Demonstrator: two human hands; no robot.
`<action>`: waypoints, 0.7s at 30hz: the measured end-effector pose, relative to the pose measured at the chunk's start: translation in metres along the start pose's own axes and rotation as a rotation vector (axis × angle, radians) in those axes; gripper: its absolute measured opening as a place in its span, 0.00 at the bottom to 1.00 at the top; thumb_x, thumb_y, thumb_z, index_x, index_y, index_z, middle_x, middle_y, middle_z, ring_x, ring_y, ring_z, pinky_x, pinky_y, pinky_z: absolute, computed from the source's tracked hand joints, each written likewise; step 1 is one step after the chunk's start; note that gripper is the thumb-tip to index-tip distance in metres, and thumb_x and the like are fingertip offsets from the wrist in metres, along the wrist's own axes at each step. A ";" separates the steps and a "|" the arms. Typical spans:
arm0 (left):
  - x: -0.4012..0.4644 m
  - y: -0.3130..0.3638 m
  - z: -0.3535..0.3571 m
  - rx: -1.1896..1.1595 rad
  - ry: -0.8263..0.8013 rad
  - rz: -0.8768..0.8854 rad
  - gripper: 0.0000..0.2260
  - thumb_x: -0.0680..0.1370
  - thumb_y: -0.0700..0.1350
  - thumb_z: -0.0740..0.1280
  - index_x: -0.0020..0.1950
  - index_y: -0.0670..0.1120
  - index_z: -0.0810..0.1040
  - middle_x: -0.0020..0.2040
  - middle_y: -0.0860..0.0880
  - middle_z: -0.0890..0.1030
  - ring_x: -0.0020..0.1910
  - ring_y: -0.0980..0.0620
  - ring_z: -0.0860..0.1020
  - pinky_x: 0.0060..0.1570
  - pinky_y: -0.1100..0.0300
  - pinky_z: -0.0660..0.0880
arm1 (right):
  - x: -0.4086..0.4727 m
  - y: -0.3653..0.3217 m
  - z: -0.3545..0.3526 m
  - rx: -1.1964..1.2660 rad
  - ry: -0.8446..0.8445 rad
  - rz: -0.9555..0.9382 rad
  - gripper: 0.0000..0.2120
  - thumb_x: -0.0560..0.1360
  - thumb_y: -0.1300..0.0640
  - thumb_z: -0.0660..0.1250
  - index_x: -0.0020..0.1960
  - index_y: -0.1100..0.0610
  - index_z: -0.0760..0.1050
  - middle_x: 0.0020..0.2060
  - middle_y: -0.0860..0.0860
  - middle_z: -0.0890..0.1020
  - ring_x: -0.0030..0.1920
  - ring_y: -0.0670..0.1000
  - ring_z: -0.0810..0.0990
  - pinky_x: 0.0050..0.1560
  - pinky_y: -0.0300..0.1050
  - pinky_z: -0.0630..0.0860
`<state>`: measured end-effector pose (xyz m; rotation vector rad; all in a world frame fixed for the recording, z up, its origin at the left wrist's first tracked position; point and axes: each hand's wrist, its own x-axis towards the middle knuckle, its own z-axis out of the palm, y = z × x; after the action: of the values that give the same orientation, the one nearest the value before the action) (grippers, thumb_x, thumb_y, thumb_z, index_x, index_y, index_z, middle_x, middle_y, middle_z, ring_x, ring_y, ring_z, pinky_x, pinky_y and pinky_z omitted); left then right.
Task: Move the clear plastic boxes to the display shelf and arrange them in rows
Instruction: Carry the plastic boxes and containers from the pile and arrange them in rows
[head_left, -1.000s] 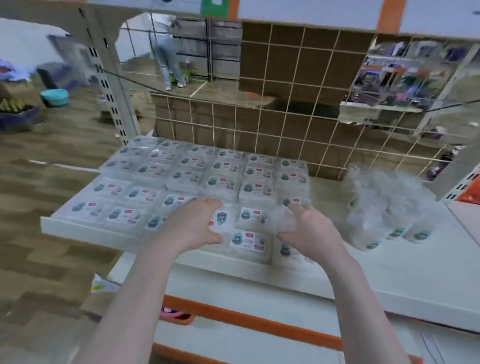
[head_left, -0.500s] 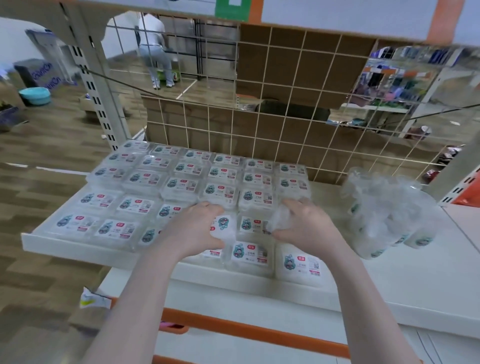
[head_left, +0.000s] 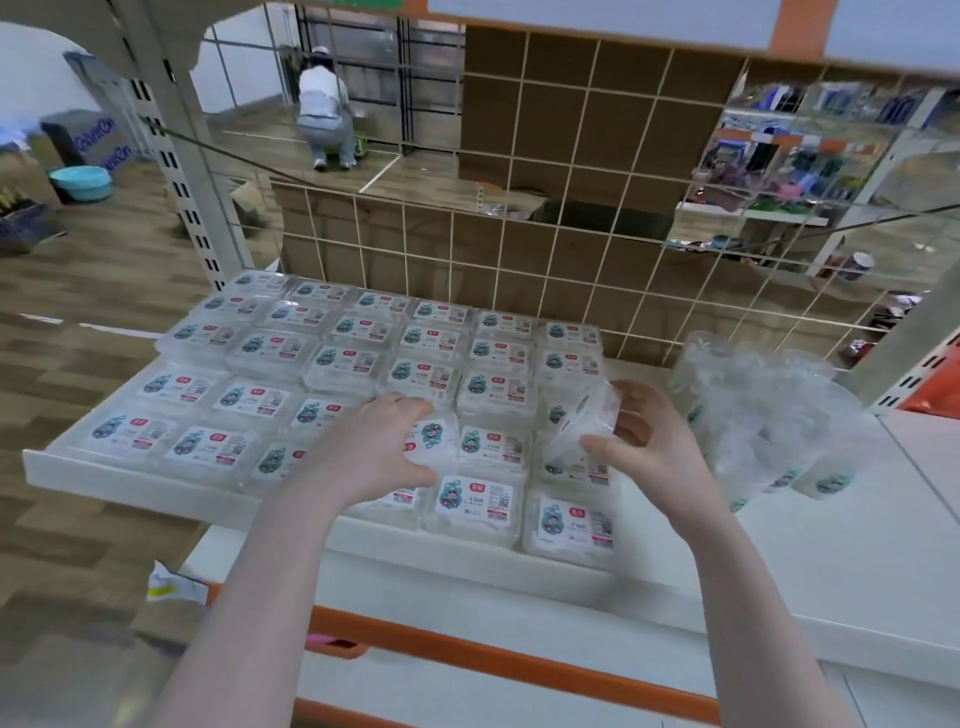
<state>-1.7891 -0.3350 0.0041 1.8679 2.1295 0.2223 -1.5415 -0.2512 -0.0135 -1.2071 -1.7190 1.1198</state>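
Placement is in hand; a tilted clear box (head_left: 584, 421) is pinched in the right hand (head_left: 644, 441) above the display shelf (head_left: 130, 475); left hand (head_left: 382, 447) fingers are curled on a box in the rows (head_left: 431, 436); next, it must be levelled into its row

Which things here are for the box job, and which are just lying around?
For the job:
- left hand, on a box
- right hand, holding a tilted box
- rows of boxes
- shelf

Just lying about:
- bagged cups
- blue basin
- crouching person
- wire grid
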 end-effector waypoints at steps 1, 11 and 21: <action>0.000 0.001 0.000 -0.001 0.000 -0.004 0.32 0.72 0.51 0.71 0.74 0.51 0.62 0.70 0.51 0.67 0.67 0.50 0.67 0.65 0.56 0.66 | -0.003 0.004 -0.004 -0.013 0.010 -0.009 0.29 0.66 0.59 0.76 0.62 0.47 0.67 0.57 0.46 0.76 0.57 0.47 0.76 0.57 0.43 0.74; 0.002 0.015 0.000 0.024 -0.001 -0.024 0.34 0.72 0.53 0.71 0.75 0.50 0.61 0.71 0.50 0.66 0.69 0.50 0.67 0.66 0.53 0.66 | -0.001 0.011 -0.023 -0.649 -0.098 -0.053 0.38 0.67 0.54 0.75 0.72 0.55 0.62 0.63 0.51 0.71 0.61 0.51 0.72 0.58 0.42 0.69; 0.002 0.016 0.002 -0.010 0.008 -0.044 0.34 0.72 0.52 0.71 0.75 0.50 0.61 0.72 0.50 0.66 0.69 0.50 0.66 0.66 0.54 0.65 | -0.019 0.000 -0.012 -1.019 -0.194 0.036 0.46 0.64 0.28 0.64 0.73 0.51 0.57 0.60 0.50 0.75 0.58 0.52 0.74 0.50 0.44 0.71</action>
<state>-1.7738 -0.3313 0.0070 1.8163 2.1685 0.2308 -1.5251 -0.2668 -0.0108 -1.7349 -2.5422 0.3186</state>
